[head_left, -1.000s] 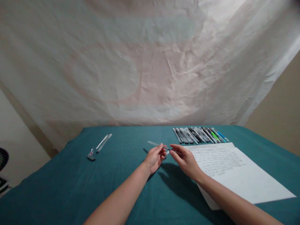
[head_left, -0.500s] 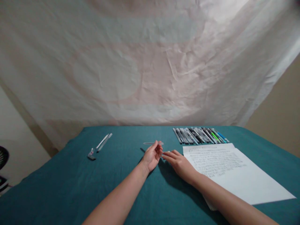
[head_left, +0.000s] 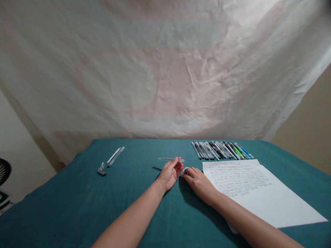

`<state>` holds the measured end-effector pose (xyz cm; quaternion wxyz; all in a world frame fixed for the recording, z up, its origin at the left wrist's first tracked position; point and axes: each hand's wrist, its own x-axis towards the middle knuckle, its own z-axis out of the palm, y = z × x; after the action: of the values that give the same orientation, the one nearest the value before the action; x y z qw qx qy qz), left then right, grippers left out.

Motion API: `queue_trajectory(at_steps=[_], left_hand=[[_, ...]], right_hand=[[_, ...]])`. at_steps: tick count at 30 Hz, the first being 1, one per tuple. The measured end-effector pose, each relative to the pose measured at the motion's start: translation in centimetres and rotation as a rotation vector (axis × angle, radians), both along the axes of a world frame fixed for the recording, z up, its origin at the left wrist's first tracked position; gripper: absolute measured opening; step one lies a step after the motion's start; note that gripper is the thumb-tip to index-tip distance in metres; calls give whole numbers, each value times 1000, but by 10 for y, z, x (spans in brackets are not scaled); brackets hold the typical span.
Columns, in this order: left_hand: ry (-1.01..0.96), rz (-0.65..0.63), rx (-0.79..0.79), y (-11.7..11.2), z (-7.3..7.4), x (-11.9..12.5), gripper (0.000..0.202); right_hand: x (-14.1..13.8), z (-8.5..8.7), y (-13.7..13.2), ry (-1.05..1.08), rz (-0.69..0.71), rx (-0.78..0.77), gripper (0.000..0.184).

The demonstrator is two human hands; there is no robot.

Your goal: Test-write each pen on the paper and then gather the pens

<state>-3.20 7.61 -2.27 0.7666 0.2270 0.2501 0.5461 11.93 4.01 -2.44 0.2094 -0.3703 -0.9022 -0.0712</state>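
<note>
Over the middle of the cloth, my left hand (head_left: 170,175) is turned palm up with its thumb and fingers closed round a slim clear-barrelled pen (head_left: 164,158). One end of the pen points left; the other shows faintly beyond the fingertips. Just to the right, my right hand (head_left: 198,182) is palm down with its fingers pinched together. A small clear or whitish piece (head_left: 184,169) shows at those fingertips, too small to name. The two hands are close, with a narrow gap between them.
A row of several pens (head_left: 219,150) lies at the back right. Handwritten white paper (head_left: 274,203) lies in front of it, partly under my right forearm. Two pens (head_left: 116,156) and a small clear-and-dark object (head_left: 101,170) lie at left on the green cloth (head_left: 64,206).
Both hands have shifted slightly right. The right fingers have curled in more and drawn a little away from the left hand, and the whitish piece shows more clearly.
</note>
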Motion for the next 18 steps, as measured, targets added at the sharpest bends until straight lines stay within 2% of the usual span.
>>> queue_trajectory(at_steps=[7,13,18], left_hand=[[15,0,14,0,-3,1,15],[29,-5,2,0,-2,1,14],[42,-9,-9,-1,-1,2,13]], right_hand=[[-1,2,-2,25,2,-8,14],[2,1,-4,147,-1,-136,22],[6,-4,-2,204,-59,-208,22]])
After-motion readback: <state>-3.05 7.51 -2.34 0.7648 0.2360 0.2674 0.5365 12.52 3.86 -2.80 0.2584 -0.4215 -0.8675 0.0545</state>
